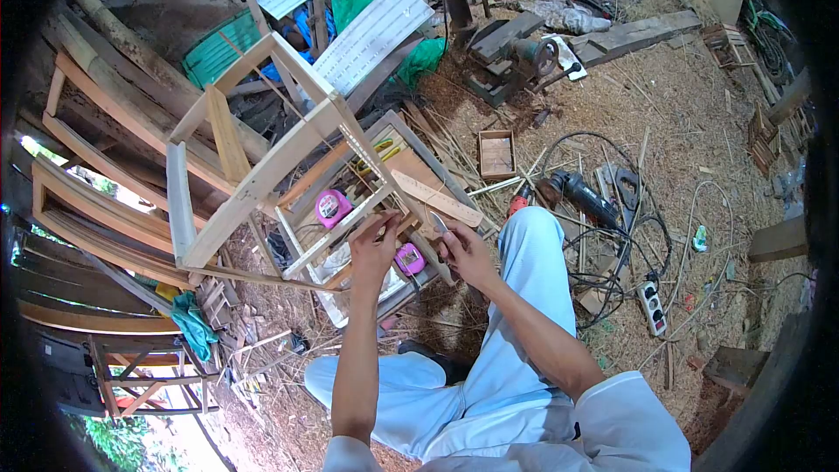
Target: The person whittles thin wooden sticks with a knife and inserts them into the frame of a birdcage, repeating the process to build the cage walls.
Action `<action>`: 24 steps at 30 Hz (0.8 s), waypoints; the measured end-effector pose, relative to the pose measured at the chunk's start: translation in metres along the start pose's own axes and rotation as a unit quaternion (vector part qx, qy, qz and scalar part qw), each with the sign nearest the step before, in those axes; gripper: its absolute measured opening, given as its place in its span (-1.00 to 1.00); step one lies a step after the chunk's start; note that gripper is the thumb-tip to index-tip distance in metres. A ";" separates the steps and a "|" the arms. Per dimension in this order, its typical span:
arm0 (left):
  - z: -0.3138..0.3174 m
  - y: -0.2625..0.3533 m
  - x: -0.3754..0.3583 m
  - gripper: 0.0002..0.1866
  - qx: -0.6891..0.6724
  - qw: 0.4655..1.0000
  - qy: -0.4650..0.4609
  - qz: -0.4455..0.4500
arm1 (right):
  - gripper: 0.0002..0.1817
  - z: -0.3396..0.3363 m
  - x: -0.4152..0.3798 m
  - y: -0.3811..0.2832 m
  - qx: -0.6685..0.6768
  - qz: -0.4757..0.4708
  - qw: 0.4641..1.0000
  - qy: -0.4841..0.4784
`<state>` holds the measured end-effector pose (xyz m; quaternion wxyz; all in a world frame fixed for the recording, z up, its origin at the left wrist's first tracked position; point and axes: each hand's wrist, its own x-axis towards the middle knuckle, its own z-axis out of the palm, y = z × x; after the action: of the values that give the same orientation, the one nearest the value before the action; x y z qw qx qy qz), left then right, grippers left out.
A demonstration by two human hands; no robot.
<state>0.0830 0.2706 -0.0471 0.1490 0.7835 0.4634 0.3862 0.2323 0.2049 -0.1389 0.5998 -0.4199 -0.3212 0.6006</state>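
My left hand (374, 246) is at the lower end of the wooden frame (288, 144), its fingers bent near a rail; what they grip is too small to make out. Close by on the right, my right hand (466, 253) is closed on a small knife-like tool (439, 223) with a pale blade. Between and below the hands lies a pink tape measure (409, 259). A second pink tape measure (332, 207) rests to the left, behind the frame's rails. A pale wooden strip (437, 199) lies just beyond my right hand.
A power tool (585, 199) with tangled black cable lies right of my knee, near a power strip (652, 308). Farther off are a small wooden box (497, 154) and a vise-like machine (516, 65). Curved wooden pieces (105, 210) stand at the left. Shavings cover the ground.
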 end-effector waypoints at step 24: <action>0.004 -0.017 -0.007 -0.87 -0.041 0.996 -0.004 -0.078 | -0.79 -0.003 0.001 0.008 -0.007 -0.020 1.000 0.003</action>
<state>0.0740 0.2738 -0.0633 0.2121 0.7400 0.5062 0.3888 0.2312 0.2053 -0.1475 0.6096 -0.4198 -0.3320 0.5847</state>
